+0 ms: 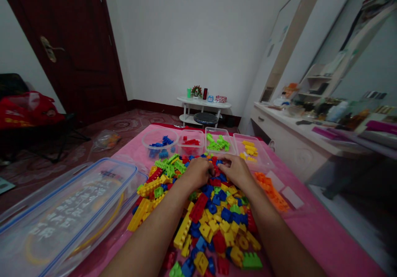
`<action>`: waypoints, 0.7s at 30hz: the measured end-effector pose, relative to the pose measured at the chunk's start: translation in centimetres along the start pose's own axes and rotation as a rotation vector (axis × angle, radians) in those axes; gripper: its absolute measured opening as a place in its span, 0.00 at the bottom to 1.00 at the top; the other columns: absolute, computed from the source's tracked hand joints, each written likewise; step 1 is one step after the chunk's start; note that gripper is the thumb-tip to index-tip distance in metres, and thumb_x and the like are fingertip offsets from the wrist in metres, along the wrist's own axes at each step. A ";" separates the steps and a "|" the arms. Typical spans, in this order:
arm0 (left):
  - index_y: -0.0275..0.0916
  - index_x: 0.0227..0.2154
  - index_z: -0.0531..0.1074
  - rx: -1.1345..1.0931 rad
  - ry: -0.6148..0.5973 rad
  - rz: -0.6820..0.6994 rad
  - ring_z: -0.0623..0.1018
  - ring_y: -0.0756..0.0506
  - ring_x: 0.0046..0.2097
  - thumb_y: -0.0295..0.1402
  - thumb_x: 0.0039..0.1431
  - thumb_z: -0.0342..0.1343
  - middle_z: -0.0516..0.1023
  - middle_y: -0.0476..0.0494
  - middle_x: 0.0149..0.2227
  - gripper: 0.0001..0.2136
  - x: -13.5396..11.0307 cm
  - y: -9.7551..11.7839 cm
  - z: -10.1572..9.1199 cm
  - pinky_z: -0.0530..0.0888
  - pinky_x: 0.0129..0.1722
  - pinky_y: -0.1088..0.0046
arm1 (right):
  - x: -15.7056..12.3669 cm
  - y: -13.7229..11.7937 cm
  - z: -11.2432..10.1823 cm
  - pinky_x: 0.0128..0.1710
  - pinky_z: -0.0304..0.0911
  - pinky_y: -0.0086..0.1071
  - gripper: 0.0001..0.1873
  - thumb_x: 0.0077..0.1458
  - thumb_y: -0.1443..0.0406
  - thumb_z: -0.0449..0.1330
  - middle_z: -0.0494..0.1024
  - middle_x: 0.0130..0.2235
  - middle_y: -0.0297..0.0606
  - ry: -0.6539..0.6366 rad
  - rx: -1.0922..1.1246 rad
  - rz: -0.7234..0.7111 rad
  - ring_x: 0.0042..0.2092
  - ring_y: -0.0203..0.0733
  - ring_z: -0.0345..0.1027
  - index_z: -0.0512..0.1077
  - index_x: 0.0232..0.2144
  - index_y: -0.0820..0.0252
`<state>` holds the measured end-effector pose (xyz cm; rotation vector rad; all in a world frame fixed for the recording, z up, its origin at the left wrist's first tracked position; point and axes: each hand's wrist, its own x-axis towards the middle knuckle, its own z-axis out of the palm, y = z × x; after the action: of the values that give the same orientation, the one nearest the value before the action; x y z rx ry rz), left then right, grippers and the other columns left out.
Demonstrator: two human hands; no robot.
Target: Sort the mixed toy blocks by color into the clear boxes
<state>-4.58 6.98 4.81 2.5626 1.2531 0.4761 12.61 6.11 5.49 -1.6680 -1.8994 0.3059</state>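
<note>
A heap of plastic building bricks [211, 219] in red, yellow, blue and green covers the pink cloth in front of me. Both hands rest on the far end of the heap, close together. My left hand [197, 171] has its fingers curled down into the bricks. My right hand [234, 170] is curled likewise, with its fingertips near red bricks [215, 170] between the two hands. What either hand grips is hidden by the knuckles.
Clear tubs stand in a row beyond the heap: blue bricks [159, 142], red bricks [190, 142], green bricks [218, 143], yellow bricks [250, 149]. An orange brick strip [271, 190] lies to the right. A large clear lidded box [62, 215] sits left. A white dresser [291, 140] stands right.
</note>
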 end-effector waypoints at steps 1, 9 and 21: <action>0.42 0.31 0.78 -0.006 0.009 0.002 0.75 0.43 0.43 0.23 0.47 0.53 0.79 0.44 0.37 0.12 0.0 0.0 -0.1 0.68 0.46 0.69 | 0.0 0.1 0.1 0.32 0.62 0.28 0.16 0.45 0.65 0.58 0.79 0.32 0.35 -0.004 0.017 0.004 0.32 0.39 0.70 0.77 0.38 0.56; 0.38 0.34 0.72 -0.396 0.261 -0.131 0.75 0.47 0.34 0.25 0.48 0.53 0.76 0.48 0.30 0.09 0.3 -0.1 -0.2 0.71 0.37 0.72 | 0.1 0.0 0.0 0.29 0.64 0.28 0.18 0.40 0.67 0.59 0.76 0.33 0.39 0.053 0.448 0.060 0.28 0.35 0.68 0.71 0.38 0.65; 0.35 0.38 0.71 -1.692 0.002 -0.380 0.72 0.56 0.24 0.41 0.58 0.53 0.74 0.45 0.30 0.14 -0.1 2.1 -1.8 0.66 0.20 0.86 | -1.1 -3.9 -0.8 0.32 0.65 0.30 0.15 0.44 0.64 0.61 0.77 0.35 0.39 0.159 0.411 -0.201 0.32 0.37 0.67 0.76 0.37 0.60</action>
<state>-3.79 5.80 7.21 0.8793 0.6608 0.8823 9.93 4.13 7.91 -1.1867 -1.7281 0.4353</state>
